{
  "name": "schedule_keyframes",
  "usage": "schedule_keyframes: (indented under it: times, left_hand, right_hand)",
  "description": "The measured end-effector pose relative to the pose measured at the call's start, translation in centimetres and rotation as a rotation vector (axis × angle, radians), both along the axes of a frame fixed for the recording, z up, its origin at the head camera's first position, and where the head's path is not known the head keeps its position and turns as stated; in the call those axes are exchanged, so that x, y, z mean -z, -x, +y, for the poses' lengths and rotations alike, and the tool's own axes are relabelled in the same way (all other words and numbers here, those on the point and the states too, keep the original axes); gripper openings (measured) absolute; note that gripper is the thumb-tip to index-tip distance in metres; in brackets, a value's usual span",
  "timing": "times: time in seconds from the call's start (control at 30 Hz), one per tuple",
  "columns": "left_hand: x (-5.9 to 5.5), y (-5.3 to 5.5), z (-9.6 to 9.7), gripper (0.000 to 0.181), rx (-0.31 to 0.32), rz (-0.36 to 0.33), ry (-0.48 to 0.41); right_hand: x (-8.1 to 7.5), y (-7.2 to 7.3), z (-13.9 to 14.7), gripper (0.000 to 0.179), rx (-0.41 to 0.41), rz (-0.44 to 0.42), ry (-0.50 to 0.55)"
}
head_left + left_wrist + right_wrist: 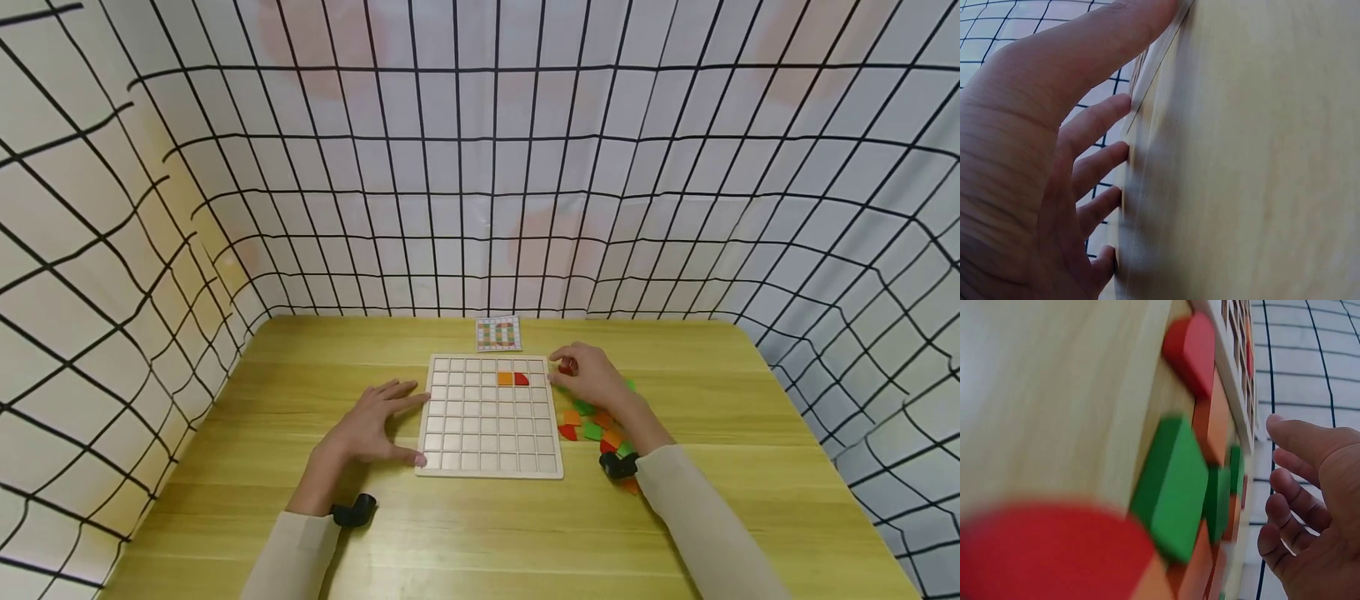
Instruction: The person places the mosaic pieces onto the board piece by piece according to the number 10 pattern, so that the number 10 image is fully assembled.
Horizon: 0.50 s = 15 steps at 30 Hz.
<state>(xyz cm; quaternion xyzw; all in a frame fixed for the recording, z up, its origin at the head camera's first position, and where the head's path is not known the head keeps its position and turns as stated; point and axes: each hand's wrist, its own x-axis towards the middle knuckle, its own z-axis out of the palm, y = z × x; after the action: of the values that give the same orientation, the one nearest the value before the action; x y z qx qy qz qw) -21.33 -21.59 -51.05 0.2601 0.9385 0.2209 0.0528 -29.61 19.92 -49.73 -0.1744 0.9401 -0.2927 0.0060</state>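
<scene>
Gridded board [487,461]: we see it flat on the worktop [510,542], well in from the left and right edges.
Pieces in cells: an orange square [505,379] and a red rounded piece [521,379] sit side by side in the second row from the board's far edge, toward its far right corner.
Left hand [375,423]: we see its fingers spread wide, thumb at the board's near left corner, index fingertip at its left edge.
Right hand [591,379]: just beside the board's far right corner, thumb and fingers apart; another red piece [567,365] shows between them, and we cannot tell whether they touch it.
Loose pieces [592,432]: green, orange and red, heaped along the board's right edge.
Pattern card [498,333]: near the worktop's far edge.
Black mesh [495,167]: beyond that edge.
</scene>
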Motion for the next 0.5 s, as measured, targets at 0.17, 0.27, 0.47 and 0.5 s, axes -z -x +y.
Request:
schedule_keyframes:
  times: [0.17, 0.27, 0.47, 0.5]
  left_hand:
    - [-0.1, 0.0, 0.0, 0.102, -0.002, -0.001, -0.001]
    - [-0.2, -0.1, 0.1, 0.102, -0.001, -0.004, 0.001]
    - [0.0, 0.0, 0.1, 0.103, -0.002, 0.007, 0.001]
    - [0.1, 0.0, 0.1, 0.103, 0.000, 0.009, 0.001]
  right_hand:
    - [0.0, 0.0, 1.6, 0.032, 0.020, -0.009, -0.009]
    - [0.1, 0.0, 2.3, 0.028, 0.008, 0.005, -0.026]
    - [0.2, 0.2, 3.1, 0.026, -0.014, 0.014, -0.046]
    - [0.3, 0.2, 3.2, 0.027, -0.012, 0.010, -0.043]
